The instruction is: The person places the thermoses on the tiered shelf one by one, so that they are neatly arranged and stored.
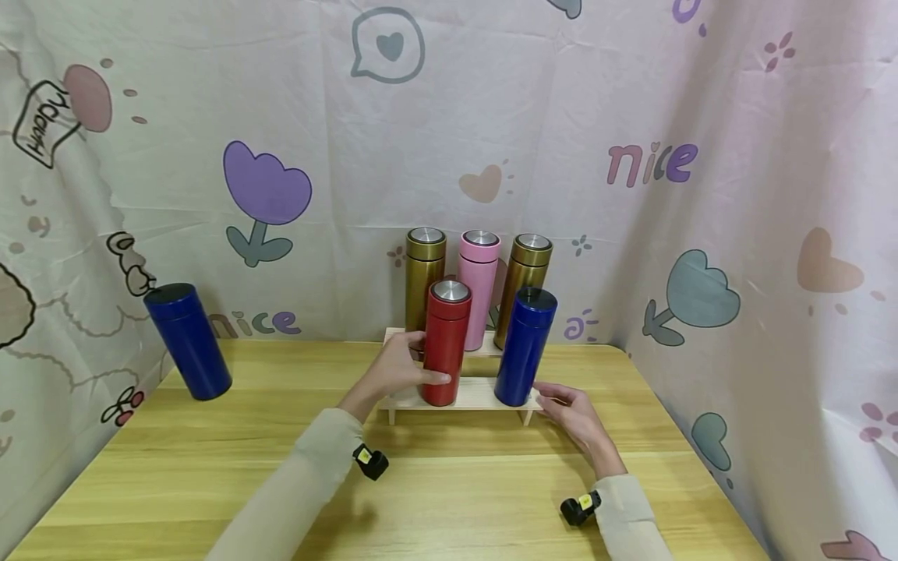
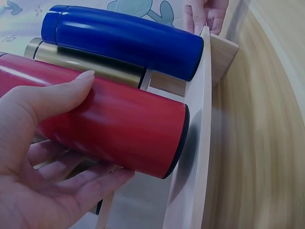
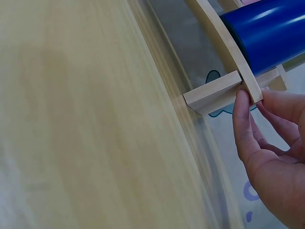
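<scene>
My left hand (image 1: 398, 366) grips a red vacuum flask (image 1: 447, 343) low on its body, thumb in front and fingers behind. The flask's base is close over the lower step of a two-tier wooden rack (image 1: 477, 396). At the rack's right end, my right hand (image 1: 574, 413) pinches the end of the front board, as the right wrist view shows with its thumb and fingers (image 3: 243, 119). A blue flask (image 1: 526, 347) stands upright on that step near this hand. On the upper tier behind are two gold flasks (image 1: 425, 269) with a pink one (image 1: 479, 288) between them.
Another blue flask (image 1: 188, 341) stands at the table's far left. The wooden table (image 1: 449, 483) runs back to a printed curtain (image 1: 393, 156), which also closes off both sides.
</scene>
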`<act>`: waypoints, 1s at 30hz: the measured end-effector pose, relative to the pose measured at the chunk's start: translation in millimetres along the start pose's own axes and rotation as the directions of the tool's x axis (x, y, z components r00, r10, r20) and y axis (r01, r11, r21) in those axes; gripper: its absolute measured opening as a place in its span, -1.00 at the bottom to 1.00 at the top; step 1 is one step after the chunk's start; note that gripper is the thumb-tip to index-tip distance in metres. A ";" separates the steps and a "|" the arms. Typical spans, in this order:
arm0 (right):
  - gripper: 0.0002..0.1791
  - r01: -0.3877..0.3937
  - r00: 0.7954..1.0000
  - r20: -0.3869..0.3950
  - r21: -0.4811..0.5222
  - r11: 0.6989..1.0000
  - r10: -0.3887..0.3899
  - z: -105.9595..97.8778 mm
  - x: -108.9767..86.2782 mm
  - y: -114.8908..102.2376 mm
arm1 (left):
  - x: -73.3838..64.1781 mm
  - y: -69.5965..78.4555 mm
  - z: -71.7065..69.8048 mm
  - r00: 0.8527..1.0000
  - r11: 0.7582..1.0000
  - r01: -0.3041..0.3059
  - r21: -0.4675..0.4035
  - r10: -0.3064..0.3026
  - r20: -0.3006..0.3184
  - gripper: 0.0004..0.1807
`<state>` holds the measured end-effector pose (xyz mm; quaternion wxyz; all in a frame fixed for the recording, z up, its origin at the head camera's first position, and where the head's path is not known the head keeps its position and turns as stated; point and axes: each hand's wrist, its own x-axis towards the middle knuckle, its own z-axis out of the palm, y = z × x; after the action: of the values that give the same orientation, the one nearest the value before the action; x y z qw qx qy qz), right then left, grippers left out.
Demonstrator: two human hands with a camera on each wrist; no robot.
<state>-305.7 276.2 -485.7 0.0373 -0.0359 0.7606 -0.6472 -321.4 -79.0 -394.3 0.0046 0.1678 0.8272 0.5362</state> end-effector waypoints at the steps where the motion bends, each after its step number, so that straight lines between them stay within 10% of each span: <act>1: -0.50 0.001 1.000 0.000 -0.002 1.000 -0.001 -0.1 0.2 0.2 | 0.5 0.7 1.3 1.000 1.000 -0.001 -0.008 0.001 0.001 -0.15; 30: -0.53 0.014 1.000 0.003 -0.015 1.000 -0.014 -1.7 0.8 1.5 | 14.9 4.8 29.3 0.998 0.996 0.042 -0.080 -0.038 0.042 -0.06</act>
<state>-306.7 278.0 -486.9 0.0336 -0.0423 0.7650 -0.6418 -328.7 -47.1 -399.9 0.0389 0.1618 0.8077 0.5656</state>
